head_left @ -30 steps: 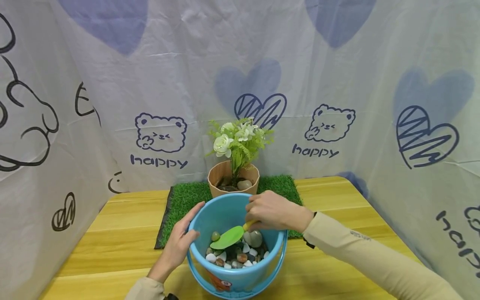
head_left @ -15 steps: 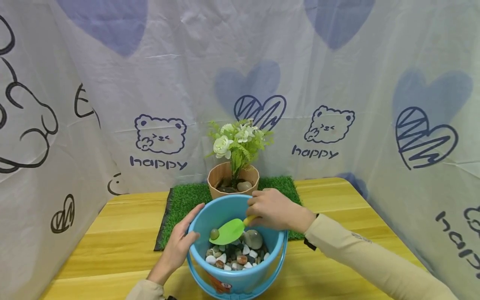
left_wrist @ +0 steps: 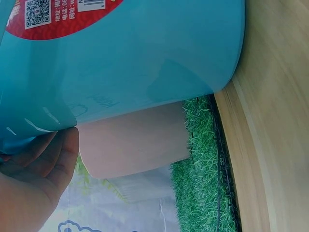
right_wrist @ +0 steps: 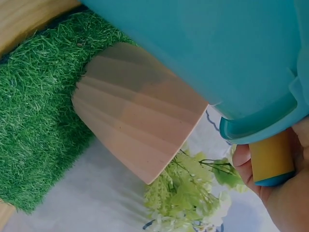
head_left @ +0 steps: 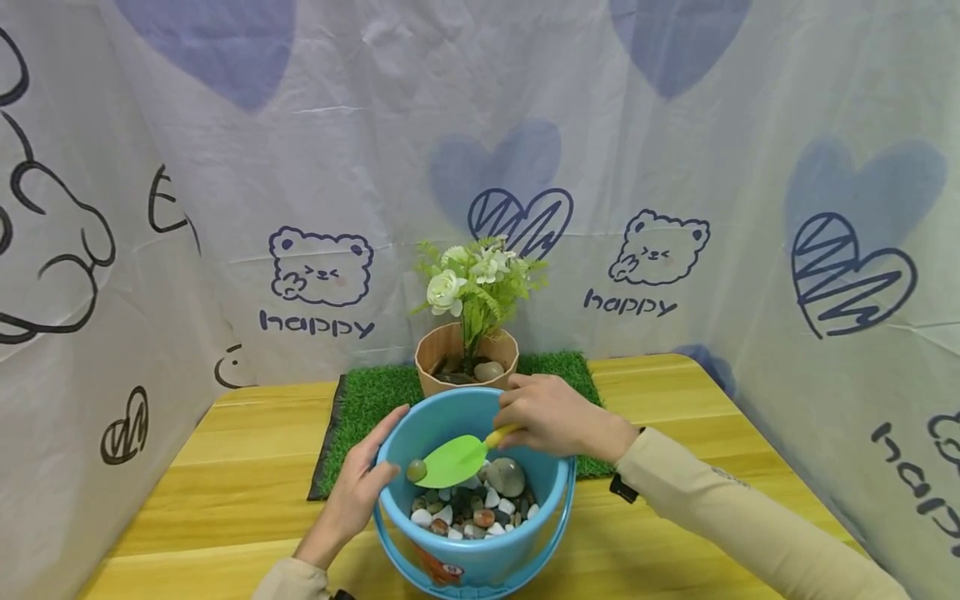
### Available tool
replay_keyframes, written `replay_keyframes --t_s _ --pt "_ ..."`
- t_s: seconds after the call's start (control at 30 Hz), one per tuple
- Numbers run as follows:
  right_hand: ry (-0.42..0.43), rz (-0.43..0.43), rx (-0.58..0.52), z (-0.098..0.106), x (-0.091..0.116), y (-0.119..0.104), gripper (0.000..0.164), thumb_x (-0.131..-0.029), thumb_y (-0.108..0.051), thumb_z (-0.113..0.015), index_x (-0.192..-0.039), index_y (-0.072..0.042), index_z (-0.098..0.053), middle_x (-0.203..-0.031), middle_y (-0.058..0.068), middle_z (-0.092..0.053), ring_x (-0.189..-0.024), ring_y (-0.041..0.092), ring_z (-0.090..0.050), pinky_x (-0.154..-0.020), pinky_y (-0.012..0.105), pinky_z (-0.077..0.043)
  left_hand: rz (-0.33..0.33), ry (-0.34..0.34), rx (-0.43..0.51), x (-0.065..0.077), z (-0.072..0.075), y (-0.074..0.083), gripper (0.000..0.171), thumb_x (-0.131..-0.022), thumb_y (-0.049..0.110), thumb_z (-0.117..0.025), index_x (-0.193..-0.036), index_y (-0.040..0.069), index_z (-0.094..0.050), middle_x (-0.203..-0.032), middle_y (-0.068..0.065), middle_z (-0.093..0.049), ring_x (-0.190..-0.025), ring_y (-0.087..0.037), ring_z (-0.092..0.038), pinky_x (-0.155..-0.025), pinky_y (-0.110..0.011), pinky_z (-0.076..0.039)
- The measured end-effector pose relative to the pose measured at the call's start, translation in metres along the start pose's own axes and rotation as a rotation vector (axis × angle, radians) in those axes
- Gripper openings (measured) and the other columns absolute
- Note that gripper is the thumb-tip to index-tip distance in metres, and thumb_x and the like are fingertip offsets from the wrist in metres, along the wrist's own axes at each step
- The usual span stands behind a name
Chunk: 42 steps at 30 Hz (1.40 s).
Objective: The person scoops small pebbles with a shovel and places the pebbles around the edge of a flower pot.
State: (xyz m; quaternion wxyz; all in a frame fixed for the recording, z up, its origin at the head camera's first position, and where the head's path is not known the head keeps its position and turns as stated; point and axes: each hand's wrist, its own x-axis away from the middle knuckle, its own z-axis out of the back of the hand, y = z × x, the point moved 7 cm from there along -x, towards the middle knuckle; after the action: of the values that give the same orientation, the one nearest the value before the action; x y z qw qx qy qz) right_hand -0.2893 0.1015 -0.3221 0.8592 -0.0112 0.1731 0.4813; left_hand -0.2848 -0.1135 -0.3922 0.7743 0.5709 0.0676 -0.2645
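A blue bucket (head_left: 472, 547) stands on the table, with several pebbles (head_left: 483, 518) and a larger grey stone (head_left: 506, 477) inside. My left hand (head_left: 358, 492) grips its left rim, thumb at the edge and fingers along the outer wall. My right hand (head_left: 551, 412) is over the right back rim, curled round the yellow handle (right_wrist: 272, 159) of a toy shovel. The green blade (head_left: 453, 461) of that shovel slants down to the left inside the bucket. At its tip, by the bucket's inner left wall, is a round greenish stone (head_left: 416, 471).
Behind the bucket, a peach flowerpot (head_left: 427, 379) with white flowers (head_left: 446, 292) and stones stands on a green turf mat (head_left: 371, 425). The wooden table (head_left: 232, 467) extends to both sides, with a printed curtain (head_left: 390, 167) around it.
The shovel blade has risen and moved slightly left, and the greenish stone at its tip has shifted left toward the bucket wall. My left hand has stayed in place.
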Motion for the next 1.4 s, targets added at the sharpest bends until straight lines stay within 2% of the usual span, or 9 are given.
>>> replay_keyframes --t_s 0.27,0.43,0.7,0.97,1.23,1.4 --pt "0.038 -0.006 -0.06 0.003 0.004 0.003 0.019 -0.084 -0.038 -0.073 -0.098 -0.026 -0.079 -0.086 -0.013 -0.068 -0.079 0.007 -0.047 -0.065 0.018 -0.04 -0.005 0.001 -0.003 0.0 0.0 0.0 0.069 -0.086 0.004 -0.042 -0.153 0.019 -0.034 -0.148 -0.02 -0.045 -0.119 -0.038 -0.059 -0.079 -0.03 -0.058" --pt "0.066 -0.018 -0.085 0.005 0.006 0.006 0.021 -0.085 -0.038 -0.072 -0.101 -0.025 -0.079 -0.087 -0.013 -0.068 -0.077 0.006 -0.045 -0.064 0.017 -0.038 -0.008 0.0 0.01 0.0 0.001 0.0 0.069 -0.087 0.003 -0.041 -0.153 0.019 -0.034 -0.147 -0.021 -0.045 -0.116 -0.039 -0.06 -0.076 -0.032 -0.059" --pt "0.104 -0.056 -0.114 0.009 0.013 0.01 0.023 -0.087 -0.041 -0.069 -0.103 -0.027 -0.078 -0.093 -0.013 -0.07 -0.075 0.004 -0.045 -0.063 0.017 -0.037 -0.009 -0.002 0.011 0.0 0.001 0.001 0.069 -0.087 0.002 -0.042 -0.154 0.019 -0.033 -0.148 -0.021 -0.044 -0.111 -0.023 -0.063 -0.076 -0.043 -0.06" --pt "0.158 -0.085 -0.083 0.015 0.025 0.016 0.023 -0.085 -0.04 -0.072 -0.102 -0.026 -0.079 -0.091 -0.013 -0.069 -0.075 0.004 -0.049 -0.062 0.017 -0.04 -0.004 -0.008 0.019 0.0 0.0 0.001 0.069 -0.087 0.003 -0.041 -0.154 0.018 -0.032 -0.151 -0.02 -0.041 -0.122 -0.041 -0.056 -0.08 -0.038 -0.059" --pt "0.189 -0.119 -0.087 0.024 0.032 0.023 0.023 -0.083 -0.037 -0.075 -0.099 -0.022 -0.078 -0.086 -0.01 -0.067 -0.075 0.005 -0.05 -0.064 0.02 -0.042 0.016 -0.004 0.006 0.0 -0.001 0.001 0.069 -0.087 0.004 -0.041 -0.154 0.019 -0.032 -0.152 -0.018 -0.041 -0.123 -0.043 -0.056 -0.083 -0.039 -0.059" --pt "0.179 -0.152 -0.058 0.028 0.034 0.029 0.022 -0.083 -0.035 -0.075 -0.099 -0.02 -0.079 -0.084 -0.009 -0.066 -0.074 0.006 -0.05 -0.064 0.02 -0.041 0.028 -0.004 0.015 0.0 -0.001 0.0 0.07 -0.087 0.004 -0.042 -0.154 0.019 -0.032 -0.152 -0.019 -0.04 -0.124 -0.044 -0.055 -0.083 -0.038 -0.059"
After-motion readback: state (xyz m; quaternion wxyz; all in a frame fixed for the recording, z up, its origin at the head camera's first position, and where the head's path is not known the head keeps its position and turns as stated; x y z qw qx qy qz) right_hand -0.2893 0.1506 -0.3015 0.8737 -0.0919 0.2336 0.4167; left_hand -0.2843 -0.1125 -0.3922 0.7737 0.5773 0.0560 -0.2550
